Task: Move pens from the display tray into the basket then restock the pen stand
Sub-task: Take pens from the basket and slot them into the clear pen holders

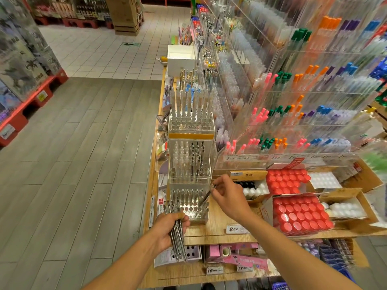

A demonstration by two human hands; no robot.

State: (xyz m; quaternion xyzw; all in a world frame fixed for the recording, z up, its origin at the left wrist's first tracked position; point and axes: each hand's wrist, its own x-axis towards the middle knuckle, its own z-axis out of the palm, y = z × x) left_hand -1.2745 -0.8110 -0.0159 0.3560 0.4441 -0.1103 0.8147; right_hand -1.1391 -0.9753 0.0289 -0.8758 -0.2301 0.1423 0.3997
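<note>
A clear acrylic pen stand (pixel 193 214) with rows of round holes sits at the near end of the wooden shelf; some holes hold pens. My left hand (pixel 168 229) grips a bundle of silver-grey pens (pixel 177 237) just left of the stand. My right hand (pixel 227 197) pinches a single dark pen (pixel 206 196), tilted, with its lower tip at a hole on the stand's right side. A blue basket (pixel 280 286) shows only as a corner at the bottom edge.
More tiered acrylic stands (pixel 190 155) rise behind the near one. Boxes of red-capped bottles (pixel 299 214) and white bottles lie to the right. Tall clear racks of coloured pens (pixel 293 114) fill the right side. Price tags line the shelf edge; the grey plank aisle lies left.
</note>
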